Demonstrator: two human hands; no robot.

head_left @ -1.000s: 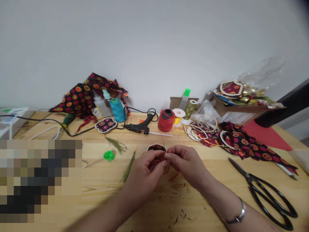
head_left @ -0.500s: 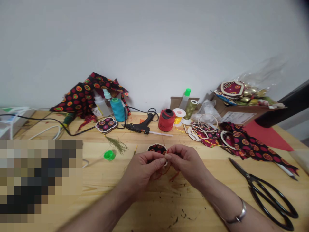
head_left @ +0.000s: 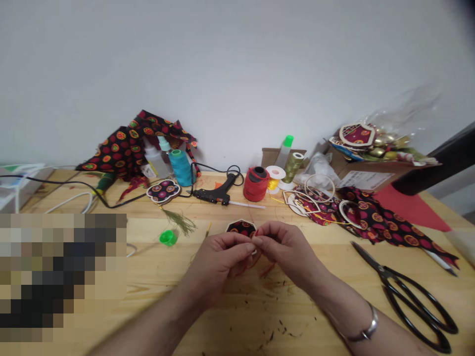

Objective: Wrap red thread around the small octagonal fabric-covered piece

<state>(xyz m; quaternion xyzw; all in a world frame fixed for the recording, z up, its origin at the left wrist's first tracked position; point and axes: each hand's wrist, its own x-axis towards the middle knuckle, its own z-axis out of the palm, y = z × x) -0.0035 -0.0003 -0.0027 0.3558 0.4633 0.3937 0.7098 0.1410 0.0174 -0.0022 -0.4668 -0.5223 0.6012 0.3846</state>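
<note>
My left hand (head_left: 222,254) and my right hand (head_left: 284,247) meet over the middle of the table, thumbs and forefingers pinched together. Between the fingertips runs a thin red thread (head_left: 267,270), with loose strands hanging below the right hand. Fingers cover most of the pinched part. Just behind the hands lies a many-sided ornament (head_left: 241,227), dark patterned cloth in a pale rim, partly hidden by them. A bracelet circles my right wrist.
Large black scissors (head_left: 404,291) lie at right. Behind stand a red spool (head_left: 256,184), a glue gun (head_left: 217,193) and a turquoise thread cone (head_left: 181,168). A green cap (head_left: 168,238) sits left of the hands. Patterned cloth (head_left: 393,225) lies right; a blurred patch hides the lower left.
Both hands stay nearly in place, still pinched together. Only slight shifts of the fingers and the red thread show.
</note>
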